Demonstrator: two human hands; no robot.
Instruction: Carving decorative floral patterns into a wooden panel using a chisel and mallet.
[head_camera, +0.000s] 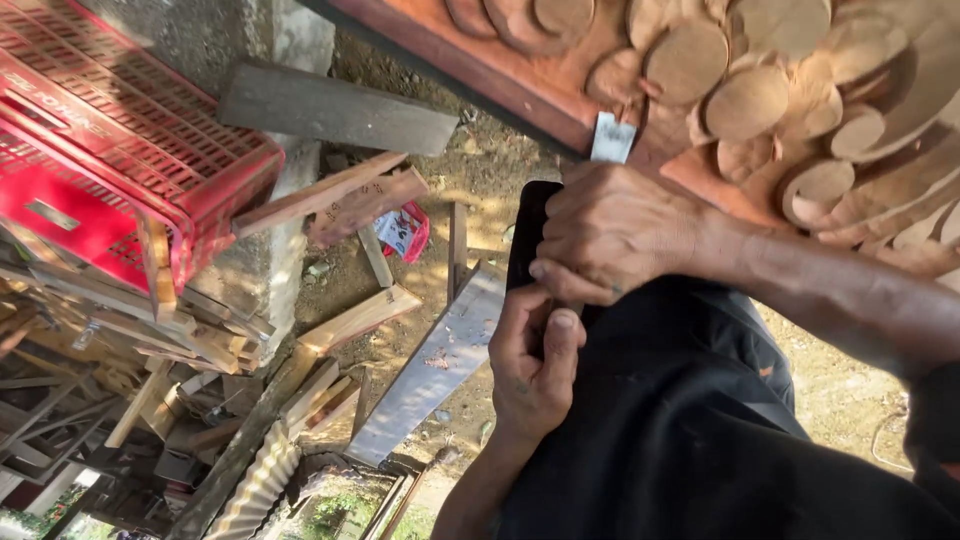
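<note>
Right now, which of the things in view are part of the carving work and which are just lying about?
In use:
- chisel, blade against the wood
- carved wooden panel
- right hand, gripping the chisel
- left hand, on the dark handle

Lying about:
- red plastic crate
- loose wood offcuts
- grey board
- small red packet
</note>
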